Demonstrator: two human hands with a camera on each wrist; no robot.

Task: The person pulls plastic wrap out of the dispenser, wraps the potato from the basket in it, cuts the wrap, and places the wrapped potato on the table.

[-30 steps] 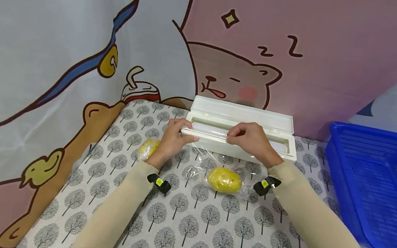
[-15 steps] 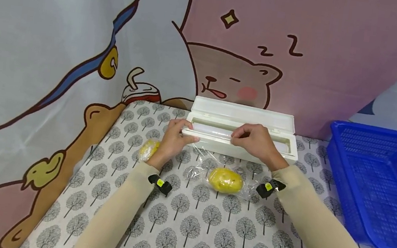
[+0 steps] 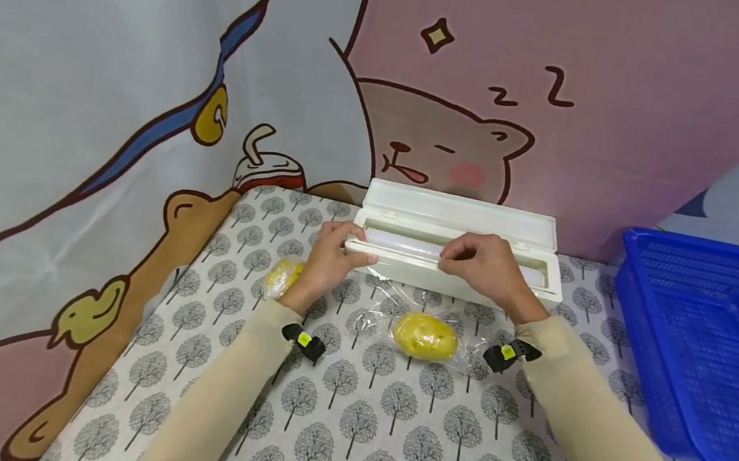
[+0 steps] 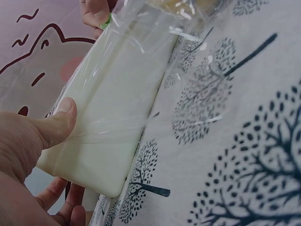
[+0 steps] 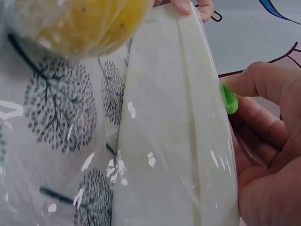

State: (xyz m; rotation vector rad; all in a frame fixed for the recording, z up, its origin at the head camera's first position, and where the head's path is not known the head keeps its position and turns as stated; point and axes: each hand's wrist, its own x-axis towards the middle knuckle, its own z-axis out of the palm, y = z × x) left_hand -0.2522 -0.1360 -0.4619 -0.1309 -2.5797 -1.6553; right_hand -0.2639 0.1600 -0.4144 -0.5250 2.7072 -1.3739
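Note:
A long white cling film dispenser box lies with its lid up and a roll of film inside. My left hand grips the box's left end, thumb on the front face. My right hand is at the middle of the front edge, thumb and forefinger pinching a small green slide cutter. Clear cling film stretches from the box down over a yellow potato on the table. Beside my left wrist sits another yellow potato wrapped in film, partly hidden.
A blue plastic basket stands at the right side of the table. The tablecloth has a tree print. Directly behind the box hangs a cartoon-printed cloth.
My right hand has slid a little to the right along the box's front edge. The left hand keeps its grip on the box end, and the potatoes stay in place.

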